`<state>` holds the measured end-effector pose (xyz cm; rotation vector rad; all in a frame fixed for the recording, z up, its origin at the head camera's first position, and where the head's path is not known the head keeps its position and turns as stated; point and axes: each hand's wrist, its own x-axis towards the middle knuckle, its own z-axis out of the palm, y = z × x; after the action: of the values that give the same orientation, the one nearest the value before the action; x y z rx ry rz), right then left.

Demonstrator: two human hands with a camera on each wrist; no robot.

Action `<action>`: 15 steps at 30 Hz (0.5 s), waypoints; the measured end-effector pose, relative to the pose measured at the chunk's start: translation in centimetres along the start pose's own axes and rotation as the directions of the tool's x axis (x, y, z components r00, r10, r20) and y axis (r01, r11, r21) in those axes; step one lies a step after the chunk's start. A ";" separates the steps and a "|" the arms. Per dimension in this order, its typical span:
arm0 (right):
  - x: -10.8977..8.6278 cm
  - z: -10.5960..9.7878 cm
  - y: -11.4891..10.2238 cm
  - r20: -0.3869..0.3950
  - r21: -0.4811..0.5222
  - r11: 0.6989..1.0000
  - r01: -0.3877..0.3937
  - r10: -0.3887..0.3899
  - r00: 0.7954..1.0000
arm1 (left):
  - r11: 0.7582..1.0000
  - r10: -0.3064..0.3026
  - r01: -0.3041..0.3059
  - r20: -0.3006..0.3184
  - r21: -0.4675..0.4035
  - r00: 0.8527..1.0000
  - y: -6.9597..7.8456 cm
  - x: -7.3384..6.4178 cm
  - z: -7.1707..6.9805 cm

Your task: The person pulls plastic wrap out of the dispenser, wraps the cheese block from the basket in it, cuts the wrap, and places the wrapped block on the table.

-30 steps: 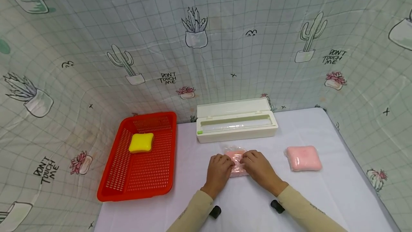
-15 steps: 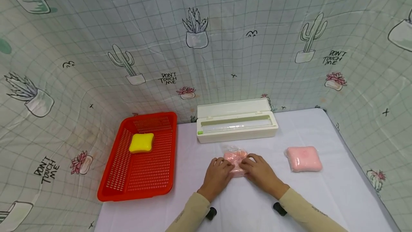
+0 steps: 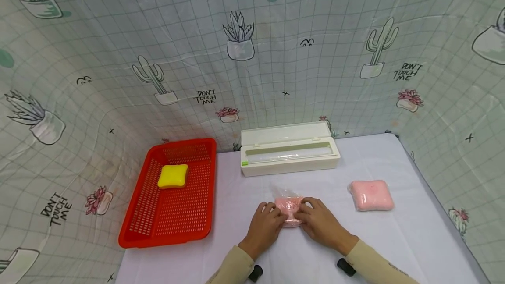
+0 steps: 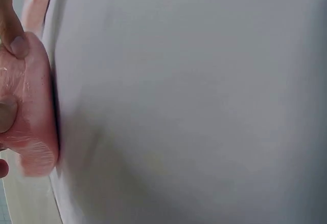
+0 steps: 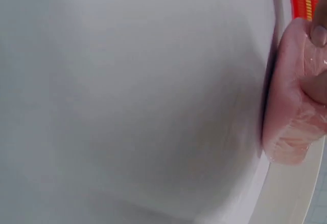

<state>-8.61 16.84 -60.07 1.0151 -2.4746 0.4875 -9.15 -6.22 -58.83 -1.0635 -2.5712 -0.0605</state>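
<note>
A pink sponge (image 3: 289, 204) in clear plastic film lies on the table between both hands. My left hand (image 3: 266, 225) holds its left side, the thumb (image 4: 7, 114) pressing on the filmed top in the left wrist view. From the right, my right hand (image 3: 321, 222) has bent fingers on the top and right edge. In the right wrist view its thumb (image 5: 316, 87) presses into the sponge. Loose film (image 3: 283, 191) sticks out beyond the far edge. The sponge's left and right ends are partly hidden by the fingers.
Behind the hands stands a white cling film dispenser (image 3: 289, 166), lid raised, a roll inside. A second pink film-covered sponge (image 3: 371, 195) lies at the right. At the left, a red basket (image 3: 211, 207) holds a yellow sponge (image 3: 173, 175). A patterned cloth (image 3: 272, 73) hangs around the table.
Both hands and the pink sponge have shifted toward the person. More loose film shows beyond its far edge, and the fingers have changed position on the top. The other things stay put.
</note>
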 end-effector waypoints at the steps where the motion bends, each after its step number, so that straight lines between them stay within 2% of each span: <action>1: -0.2 0.0 -0.1 0.004 0.001 1.000 0.014 -0.014 1.000 | 1.000 0.009 -0.009 0.002 -0.005 1.000 0.1 -0.3 0.0; 5: -0.4 -0.2 -0.5 0.024 -0.014 0.999 0.047 -0.046 0.999 | 0.999 0.020 -0.021 -0.028 -0.029 0.999 0.3 -0.9 0.3; 9: 0.0 -0.7 -0.4 0.011 -0.006 1.000 0.027 -0.027 1.000 | 0.991 -0.041 0.030 -0.084 -0.131 0.996 0.1 -0.9 0.6; 12: 0.7 -0.9 -0.1 -0.032 0.037 0.998 -0.046 0.047 0.998 | 0.962 -0.154 0.120 -0.122 -0.247 0.981 0.0 -0.4 0.6; 13: 1.0 -1.0 0.0 -0.044 0.052 0.995 -0.081 0.084 0.996 | 0.946 -0.206 0.164 -0.126 -0.281 0.970 -0.1 -0.1 0.5; 15: 1.8 -1.0 0.1 -0.059 0.076 0.983 -0.166 0.170 0.984 | 0.900 -0.324 0.272 -0.105 -0.342 0.940 0.0 0.5 0.4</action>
<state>-9.63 16.38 -58.32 0.8062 -2.5118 0.6553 -9.64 -5.83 -59.05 -0.7143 -2.6064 -0.6400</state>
